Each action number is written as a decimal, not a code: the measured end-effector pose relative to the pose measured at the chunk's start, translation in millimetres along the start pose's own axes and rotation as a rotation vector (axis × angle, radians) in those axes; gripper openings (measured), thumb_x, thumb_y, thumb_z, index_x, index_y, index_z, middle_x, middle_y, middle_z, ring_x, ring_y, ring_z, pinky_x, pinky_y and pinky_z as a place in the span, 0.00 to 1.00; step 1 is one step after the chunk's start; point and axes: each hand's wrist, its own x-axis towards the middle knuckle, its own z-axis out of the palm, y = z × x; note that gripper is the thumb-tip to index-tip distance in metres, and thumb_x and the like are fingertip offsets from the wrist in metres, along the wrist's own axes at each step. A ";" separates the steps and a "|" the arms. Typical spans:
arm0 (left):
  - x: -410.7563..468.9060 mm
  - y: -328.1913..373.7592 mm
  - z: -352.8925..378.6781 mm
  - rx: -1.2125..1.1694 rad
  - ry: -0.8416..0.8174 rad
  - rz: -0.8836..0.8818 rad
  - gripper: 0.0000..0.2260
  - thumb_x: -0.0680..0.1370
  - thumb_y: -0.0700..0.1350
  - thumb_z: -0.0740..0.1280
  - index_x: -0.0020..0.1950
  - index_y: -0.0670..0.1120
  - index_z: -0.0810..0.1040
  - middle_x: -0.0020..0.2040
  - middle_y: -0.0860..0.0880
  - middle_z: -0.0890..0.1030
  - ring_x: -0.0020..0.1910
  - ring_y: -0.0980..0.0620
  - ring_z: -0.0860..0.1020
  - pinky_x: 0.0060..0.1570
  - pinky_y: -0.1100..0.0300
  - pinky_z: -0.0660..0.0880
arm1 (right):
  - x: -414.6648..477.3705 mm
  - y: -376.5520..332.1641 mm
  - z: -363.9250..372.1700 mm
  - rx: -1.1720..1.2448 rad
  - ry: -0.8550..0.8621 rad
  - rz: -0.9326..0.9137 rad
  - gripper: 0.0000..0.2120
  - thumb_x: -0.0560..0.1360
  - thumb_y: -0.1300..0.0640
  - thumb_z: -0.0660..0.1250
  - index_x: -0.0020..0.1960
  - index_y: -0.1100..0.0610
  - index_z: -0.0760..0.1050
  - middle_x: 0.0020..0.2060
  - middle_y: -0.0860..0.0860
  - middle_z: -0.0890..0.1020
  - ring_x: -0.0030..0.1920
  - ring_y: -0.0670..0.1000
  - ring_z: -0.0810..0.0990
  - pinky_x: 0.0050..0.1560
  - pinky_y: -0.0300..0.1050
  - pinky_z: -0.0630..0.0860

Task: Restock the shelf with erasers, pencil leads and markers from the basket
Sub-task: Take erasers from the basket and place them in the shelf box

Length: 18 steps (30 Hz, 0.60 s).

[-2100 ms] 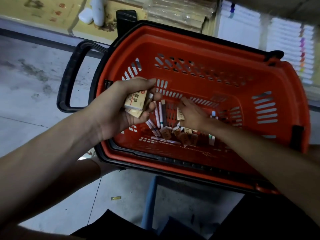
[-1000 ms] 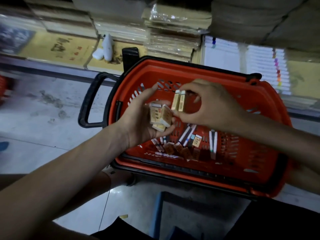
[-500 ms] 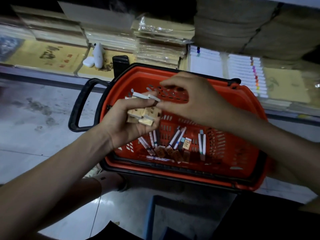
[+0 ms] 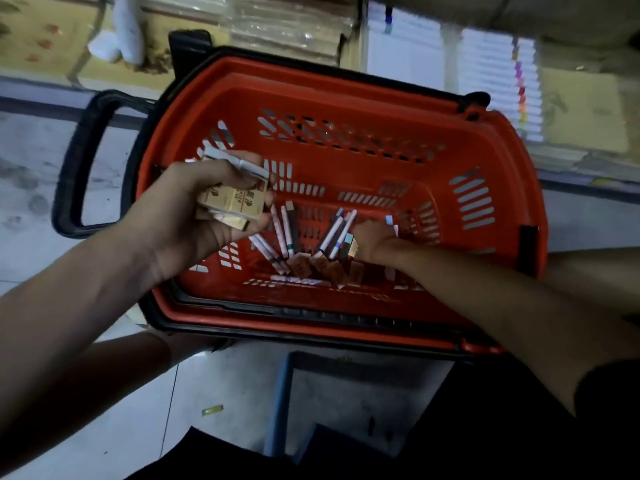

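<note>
Fingers [image 4: 207,173] of the left hand [image 4: 187,233] are curled tight round a stack of tan paper-sleeved block erasers [image 4: 235,202]. The thumb pins a couple of flat white slim packs [image 4: 239,162] on top, probably leads, but the print is too blurred to tell. This hand hovers over the left end of the red plastic slotted basket [image 4: 346,98], centre frame.

The right hand [image 4: 375,242] is down on the basket floor, right of centre. It sits among white stick markers with coloured bands [image 4: 332,233] and brown-sleeved small erasers [image 4: 301,266]. Its fingers are hidden under the knuckles, so it can't be told whether they pinch anything or lie apart.

Step judged: picking one more piece to add to the left-hand bundle before shelving.

To do it well:
- Take one kind only, matching the bundle.
- Pinch a piece by its short ends and lift it clear of the markers so they don't scatter.
- Keep the left palm turned up. The top packs look held only by the thumb and could slip off.
- The bundle looks near full, so better not to overload it. Carry it to the shelf of clear-wrapped paper stacks [image 4: 284,26] at the top of the frame.
</note>
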 end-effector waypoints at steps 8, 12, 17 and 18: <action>13.2 6.0 2.6 -0.043 -0.044 -0.035 0.11 0.73 0.35 0.63 0.53 0.45 0.79 0.53 0.42 0.80 0.44 0.48 0.83 0.40 0.56 0.82 | 6.2 15.4 21.3 0.033 0.067 -0.036 0.12 0.75 0.68 0.66 0.57 0.62 0.78 0.50 0.59 0.84 0.51 0.61 0.84 0.46 0.50 0.78; 14.2 4.2 5.4 -0.027 -0.004 -0.056 0.11 0.78 0.35 0.61 0.52 0.46 0.80 0.50 0.43 0.82 0.44 0.49 0.83 0.40 0.57 0.82 | 4.3 21.0 11.8 0.075 -0.024 0.014 0.10 0.73 0.63 0.75 0.53 0.61 0.81 0.49 0.56 0.83 0.51 0.57 0.83 0.45 0.48 0.77; 10.7 2.2 6.5 -0.023 0.002 -0.100 0.15 0.68 0.38 0.66 0.53 0.45 0.81 0.51 0.43 0.82 0.44 0.48 0.84 0.42 0.56 0.83 | -1.4 15.1 35.7 0.167 -0.152 -0.030 0.07 0.76 0.64 0.67 0.53 0.62 0.81 0.48 0.56 0.81 0.47 0.56 0.80 0.43 0.46 0.72; 10.2 2.9 6.2 -0.032 -0.002 -0.104 0.15 0.67 0.38 0.66 0.53 0.45 0.81 0.51 0.43 0.81 0.45 0.48 0.83 0.42 0.56 0.83 | -1.9 13.5 38.8 0.164 -0.150 -0.022 0.05 0.76 0.64 0.67 0.50 0.61 0.80 0.49 0.56 0.83 0.44 0.55 0.79 0.42 0.46 0.71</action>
